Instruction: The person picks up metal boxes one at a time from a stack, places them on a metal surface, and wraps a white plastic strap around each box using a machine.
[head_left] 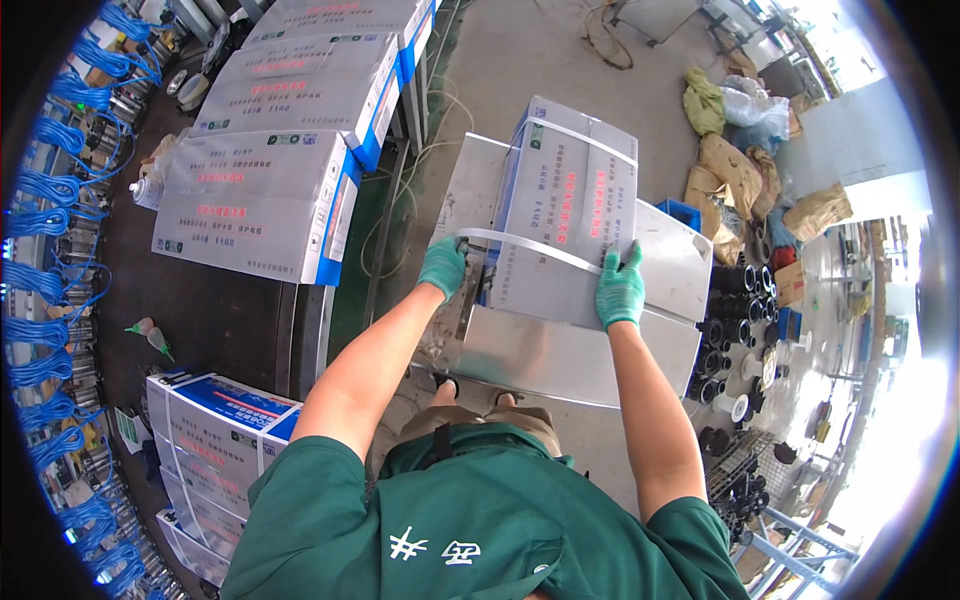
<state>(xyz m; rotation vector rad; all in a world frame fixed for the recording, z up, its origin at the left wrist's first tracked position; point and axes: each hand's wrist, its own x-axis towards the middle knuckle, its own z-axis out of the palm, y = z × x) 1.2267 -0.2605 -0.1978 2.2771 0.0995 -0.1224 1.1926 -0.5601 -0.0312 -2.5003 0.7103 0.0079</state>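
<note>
A grey-and-blue cardboard box (565, 215) lies on a metal strapping machine top (570, 355) in front of me. One white strap (580, 139) is wrapped round its far end. Across its near part runs a second white strap (530, 243), bowed up at the left. My left hand (443, 266), in a green glove, is closed on that strap's left end beside the box. My right hand (621, 287), also gloved in green, rests on the box's near right edge with its fingers stretched out, close to the strap's right end.
To the left, several similar boxes (255, 200) stand in a row on a dark bench (240, 330). Strapped boxes (205, 450) are stacked at lower left. Blue cable coils (45, 235) line the far left. Black spools (735, 305) and brown sacks (730, 170) lie on the right.
</note>
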